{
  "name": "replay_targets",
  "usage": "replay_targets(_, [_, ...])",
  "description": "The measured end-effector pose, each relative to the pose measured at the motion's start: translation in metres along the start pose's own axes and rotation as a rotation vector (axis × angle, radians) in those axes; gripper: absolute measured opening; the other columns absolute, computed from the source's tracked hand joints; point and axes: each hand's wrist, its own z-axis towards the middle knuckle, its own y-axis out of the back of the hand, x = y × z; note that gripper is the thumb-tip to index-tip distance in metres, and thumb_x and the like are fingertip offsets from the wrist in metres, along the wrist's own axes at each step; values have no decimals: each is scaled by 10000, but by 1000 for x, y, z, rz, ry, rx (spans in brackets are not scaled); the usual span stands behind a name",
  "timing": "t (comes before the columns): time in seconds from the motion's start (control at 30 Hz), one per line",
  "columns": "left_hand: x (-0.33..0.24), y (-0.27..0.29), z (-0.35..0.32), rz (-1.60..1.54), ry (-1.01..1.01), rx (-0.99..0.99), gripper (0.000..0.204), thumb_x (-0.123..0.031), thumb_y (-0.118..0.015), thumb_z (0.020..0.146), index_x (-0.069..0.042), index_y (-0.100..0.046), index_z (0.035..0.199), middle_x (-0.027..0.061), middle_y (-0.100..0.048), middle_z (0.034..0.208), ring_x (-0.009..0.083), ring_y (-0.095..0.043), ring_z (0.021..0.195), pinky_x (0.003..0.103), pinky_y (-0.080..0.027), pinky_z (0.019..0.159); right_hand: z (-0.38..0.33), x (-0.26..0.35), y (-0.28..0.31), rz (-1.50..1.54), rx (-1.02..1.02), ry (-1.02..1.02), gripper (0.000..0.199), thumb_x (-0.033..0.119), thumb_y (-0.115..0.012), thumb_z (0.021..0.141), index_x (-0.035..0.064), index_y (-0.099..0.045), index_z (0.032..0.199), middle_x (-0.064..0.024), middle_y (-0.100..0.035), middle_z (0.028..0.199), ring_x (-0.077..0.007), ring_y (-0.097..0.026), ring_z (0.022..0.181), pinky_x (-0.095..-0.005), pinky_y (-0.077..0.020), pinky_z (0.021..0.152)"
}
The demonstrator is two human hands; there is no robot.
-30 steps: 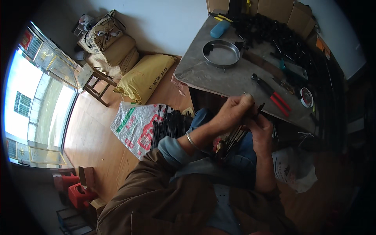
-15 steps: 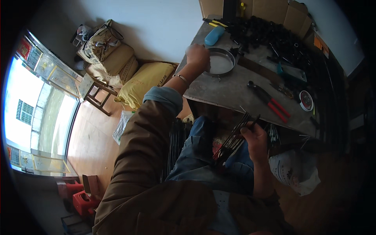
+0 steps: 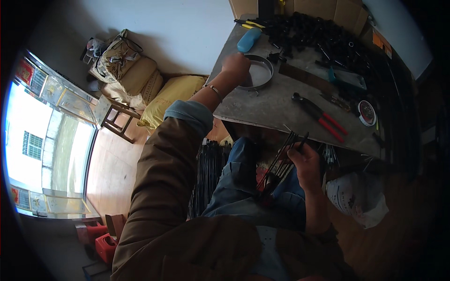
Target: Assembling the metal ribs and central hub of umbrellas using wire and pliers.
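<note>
Over the denim-clad lap (image 3: 234, 189), the right hand (image 3: 307, 164) grips 1 bundle of thin dark rods (image 3: 281, 164), slanting toward the near edge of the tabletop (image 3: 248, 105). A tool with 2 red handles (image 3: 320, 118) lies there. Farther off, the blurred left hand (image 3: 236, 67) is at the left rim of a round metal pan (image 3: 260, 75); I cannot tell whether it holds anything. Beyond is a heap of black parts (image 3: 307, 35).

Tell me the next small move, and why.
Probably bring the left hand across from the round metal pan to the thin dark rods: it is at the pan's left side, its grip too blurred to read, while the right hand holds the rods.
</note>
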Motion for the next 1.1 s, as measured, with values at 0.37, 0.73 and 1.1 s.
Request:
replay_targets(0.37, [4, -14, 11, -530, 97, 23, 182, -145, -623, 792, -103, -697, 954, 147, -684, 990, 309, -650, 962, 410, -518, 845, 3, 6, -3, 17, 9, 7, 138, 142, -598, 924, 6, -585, 942, -57, -649, 860, -106, -606, 767, -248, -481, 685])
replay_targets(0.73, [-64, 62, -71, -1960, -228, 368, 300, -84, -626, 852, 51, -591, 1116, 121, -624, 1081, 200, -644, 930, 296, -544, 790, 4, 0, 4, 21, -18, 11, 184, 184, -591, 929, 9, -606, 983, -71, -658, 876, -132, -641, 773, -265, -512, 679])
replay_targets(1.1, [-98, 69, -146, -2351, 88, 804, 326, -179, -571, 909, -7, -562, 1186, 88, -618, 1086, 200, -606, 1005, 373, -490, 889, -2, 4, -13, 13, 35, -11, 206, 189, -629, 914, 3, -609, 999, -42, -645, 831, -101, -616, 726, -240, -476, 644])
